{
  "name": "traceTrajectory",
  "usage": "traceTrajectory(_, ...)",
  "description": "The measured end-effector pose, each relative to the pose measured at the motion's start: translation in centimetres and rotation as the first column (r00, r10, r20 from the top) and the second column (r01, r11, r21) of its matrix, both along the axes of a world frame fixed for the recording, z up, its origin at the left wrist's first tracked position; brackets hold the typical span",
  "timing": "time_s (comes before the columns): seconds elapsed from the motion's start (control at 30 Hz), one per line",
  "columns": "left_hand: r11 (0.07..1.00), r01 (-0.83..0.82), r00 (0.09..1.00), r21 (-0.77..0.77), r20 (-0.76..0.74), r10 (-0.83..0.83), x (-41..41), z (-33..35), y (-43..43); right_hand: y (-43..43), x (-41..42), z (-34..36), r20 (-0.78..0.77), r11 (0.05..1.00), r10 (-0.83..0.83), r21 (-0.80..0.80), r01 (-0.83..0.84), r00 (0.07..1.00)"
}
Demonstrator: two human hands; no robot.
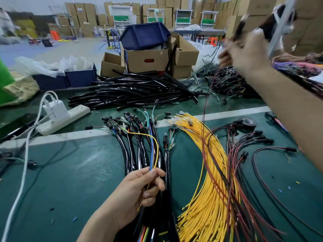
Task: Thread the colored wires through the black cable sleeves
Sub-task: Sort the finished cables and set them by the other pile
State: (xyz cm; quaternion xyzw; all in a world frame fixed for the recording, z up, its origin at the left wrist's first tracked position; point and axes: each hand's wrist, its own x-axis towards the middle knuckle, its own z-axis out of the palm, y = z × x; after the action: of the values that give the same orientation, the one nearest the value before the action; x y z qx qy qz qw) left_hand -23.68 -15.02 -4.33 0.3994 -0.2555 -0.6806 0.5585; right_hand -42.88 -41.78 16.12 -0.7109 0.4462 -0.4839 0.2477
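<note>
Evidently, left of the yellow wire bundle (206,180), the left hand (139,187) pinches 2 wires (152,157), yellow and blue, gathered for sleeving, while the right hand (244,53), raised beyond it, grips a red wire (208,95).

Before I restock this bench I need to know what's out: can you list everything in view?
black cable sleeves: a pile, black, at the back
sleeved harnesses: several, black with coloured ends, centre
yellow wires: large bundle, yellow, right of centre
red-and-black wires: many, far right
tape roll: one, black, right
power strip: one, white, left, with a white charger plugged in
cardboard boxes: several, brown, behind the sleeves
bin: one, dark blue, atop a box
left grip: bottom centre, pinches blue and yellow wires
right grip: raised upper right, blurred, seems to hold a thin red wire
</note>
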Motion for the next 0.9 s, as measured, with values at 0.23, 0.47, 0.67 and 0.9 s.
traceTrajectory(0.23,1.000,-0.005,1.000,-0.001,-0.009,0.005,-0.2,0.0,0.1,0.2,0.3,-9.8,0.147,0.859,-0.062,0.512,-0.023,0.987)
traceTrajectory(0.47,1.000,-0.014,1.000,0.005,0.014,0.014,-0.2,0.3,0.1,2.3,0.6,-16.6,-0.553,0.881,0.168,0.456,0.127,0.816)
traceTrajectory(0.67,1.000,-0.027,0.999,0.010,0.036,0.027,-0.1,0.3,0.2,4.3,0.1,-16.9,-0.665,0.915,0.174,0.382,0.130,0.726)
traceTrajectory(0.9,0.999,-0.040,0.998,0.013,0.048,0.039,-0.2,0.2,0.1,6.2,-4.3,-18.1,-0.755,0.989,0.095,0.147,0.027,0.649)
